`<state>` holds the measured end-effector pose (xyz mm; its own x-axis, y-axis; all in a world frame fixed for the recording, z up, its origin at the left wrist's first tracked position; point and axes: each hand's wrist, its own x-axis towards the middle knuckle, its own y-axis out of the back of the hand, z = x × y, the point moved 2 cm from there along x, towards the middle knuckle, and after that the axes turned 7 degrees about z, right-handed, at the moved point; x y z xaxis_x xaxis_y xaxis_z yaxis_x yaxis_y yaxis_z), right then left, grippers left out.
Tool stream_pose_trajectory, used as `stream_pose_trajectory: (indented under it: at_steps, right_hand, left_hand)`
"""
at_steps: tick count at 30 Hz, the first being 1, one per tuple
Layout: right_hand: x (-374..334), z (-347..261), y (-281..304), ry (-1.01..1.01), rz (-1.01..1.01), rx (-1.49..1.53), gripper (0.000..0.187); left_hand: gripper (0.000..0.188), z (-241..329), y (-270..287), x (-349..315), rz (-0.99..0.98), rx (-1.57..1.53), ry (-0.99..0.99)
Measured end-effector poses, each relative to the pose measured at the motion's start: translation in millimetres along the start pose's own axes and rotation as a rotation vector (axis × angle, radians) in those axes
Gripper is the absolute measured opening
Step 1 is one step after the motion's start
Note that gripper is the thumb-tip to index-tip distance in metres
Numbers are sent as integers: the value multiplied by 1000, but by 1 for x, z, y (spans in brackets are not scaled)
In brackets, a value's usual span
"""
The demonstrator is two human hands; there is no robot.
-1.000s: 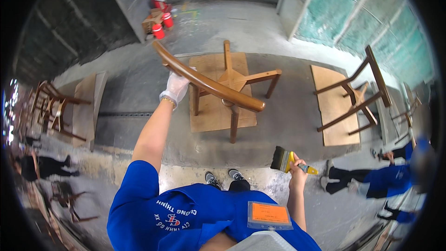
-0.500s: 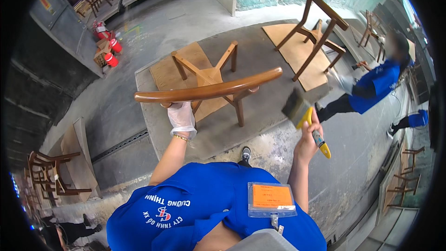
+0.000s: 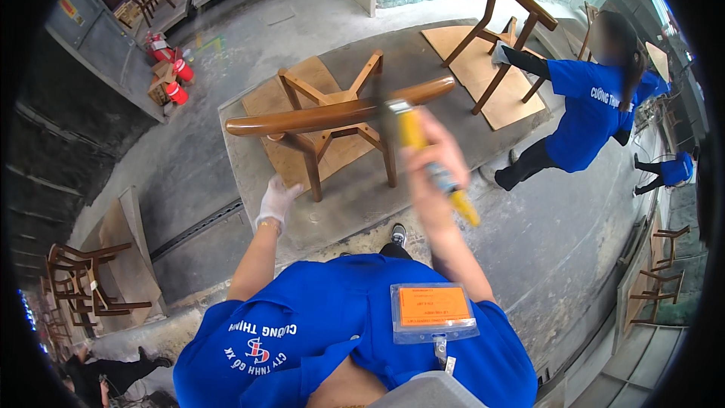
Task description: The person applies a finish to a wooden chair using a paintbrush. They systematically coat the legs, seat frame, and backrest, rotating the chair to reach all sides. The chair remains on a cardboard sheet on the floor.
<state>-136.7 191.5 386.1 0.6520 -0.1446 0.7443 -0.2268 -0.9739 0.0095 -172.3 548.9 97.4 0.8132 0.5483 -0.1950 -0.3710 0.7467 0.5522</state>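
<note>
A brown wooden chair frame with a long curved top rail stands in front of me, partly over a brown sheet. My right hand is closed round the handle of a wide paintbrush, yellow with a worn grey-blue middle. Its dark bristles are smeared by motion and overlap the top rail; whether they touch it I cannot tell. In a thin whitish glove, my left hand is off the chair, its fingers apart, beside the foot of the near left leg.
The chair rests on a large grey platform. At right a co-worker in blue has a gloved hand at a second chair. Red buckets stand at far left. More chairs are at lower left.
My left hand has let go of the chair's rail and dropped down and left. The brush in my right hand has swung up and left to the rail. The co-worker has reached the second chair.
</note>
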Motion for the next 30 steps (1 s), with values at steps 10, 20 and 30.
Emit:
stream_pose_trajectory:
  at_steps: [10, 20, 30]
  right_hand:
    - [-17, -29, -66, 92, -396, 137, 18]
    - [24, -6, 9, 189, 175, -97, 21]
    - [0, -21, -50, 139, -289, 267, 17]
  left_hand:
    - [57, -202, 48, -140, -443, 776, 403]
    - [54, -296, 22, -257, -357, 615, 606]
    - [70, -133, 46, -259, 79, 188, 717]
